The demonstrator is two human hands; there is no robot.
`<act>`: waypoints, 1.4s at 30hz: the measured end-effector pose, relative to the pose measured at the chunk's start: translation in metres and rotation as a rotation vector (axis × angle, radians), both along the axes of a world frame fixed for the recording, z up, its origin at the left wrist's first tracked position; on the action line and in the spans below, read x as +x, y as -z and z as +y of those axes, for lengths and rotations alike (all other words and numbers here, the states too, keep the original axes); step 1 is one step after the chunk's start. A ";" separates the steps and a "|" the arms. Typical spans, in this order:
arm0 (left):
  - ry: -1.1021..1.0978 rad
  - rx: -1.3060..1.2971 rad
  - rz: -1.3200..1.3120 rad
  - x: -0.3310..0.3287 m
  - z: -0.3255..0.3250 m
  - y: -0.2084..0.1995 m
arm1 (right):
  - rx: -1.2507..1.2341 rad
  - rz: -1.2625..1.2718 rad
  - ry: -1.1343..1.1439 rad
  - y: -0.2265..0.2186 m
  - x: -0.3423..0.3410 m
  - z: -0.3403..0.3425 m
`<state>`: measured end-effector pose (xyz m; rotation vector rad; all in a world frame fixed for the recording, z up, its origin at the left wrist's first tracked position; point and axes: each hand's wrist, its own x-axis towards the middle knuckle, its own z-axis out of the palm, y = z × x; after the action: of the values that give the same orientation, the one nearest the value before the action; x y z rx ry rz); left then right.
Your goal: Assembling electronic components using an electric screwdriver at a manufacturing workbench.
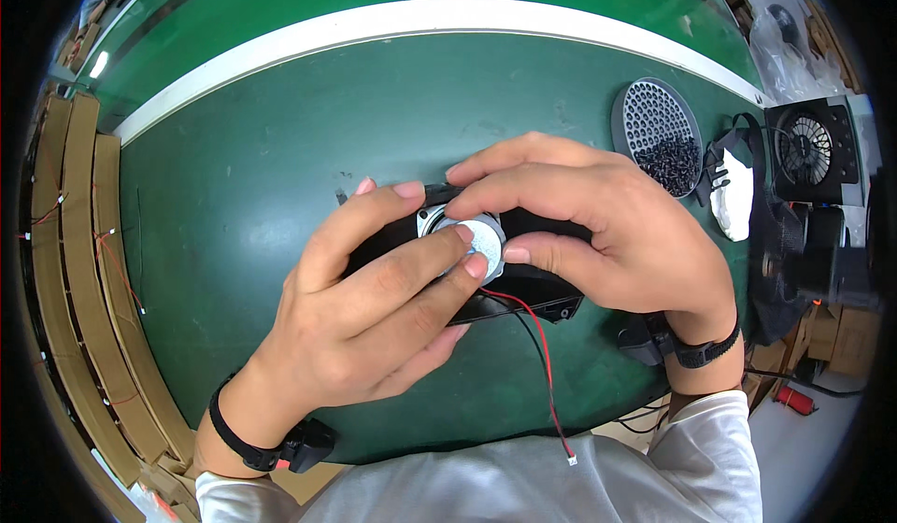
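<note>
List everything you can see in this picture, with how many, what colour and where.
speaker driver: one, silver round back, centre of the table, under the fingertips of both hands
black housing: one, black, under the driver
wire pair: one red and one black, running from the housing toward the near edge, small white plug at the end
round mesh tray: one, grey, far right, holding a heap of small black screws
fan unit: one, black, right edge
cardboard strips: several, brown, stacked along the left edge
table: one, green, white stripe at the far side
left hand: one, black wristband, fingers on the driver
right hand: one, black wristband, fingers on the driver and housing
</note>
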<state>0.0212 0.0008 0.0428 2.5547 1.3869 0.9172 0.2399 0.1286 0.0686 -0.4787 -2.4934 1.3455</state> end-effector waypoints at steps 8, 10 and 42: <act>-0.051 -0.063 0.003 0.000 -0.011 0.005 | 0.468 0.139 0.285 -0.025 0.010 -0.033; -0.088 -0.077 0.013 -0.006 -0.022 -0.002 | 0.752 0.419 0.139 -0.045 0.070 -0.063; -0.118 -0.010 0.028 0.011 0.011 -0.001 | 0.110 1.050 0.963 -0.050 0.007 0.044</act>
<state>0.0319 0.0117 0.0437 2.5110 1.5605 0.8926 0.2469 0.1728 0.1186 -0.6044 -1.1807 0.7224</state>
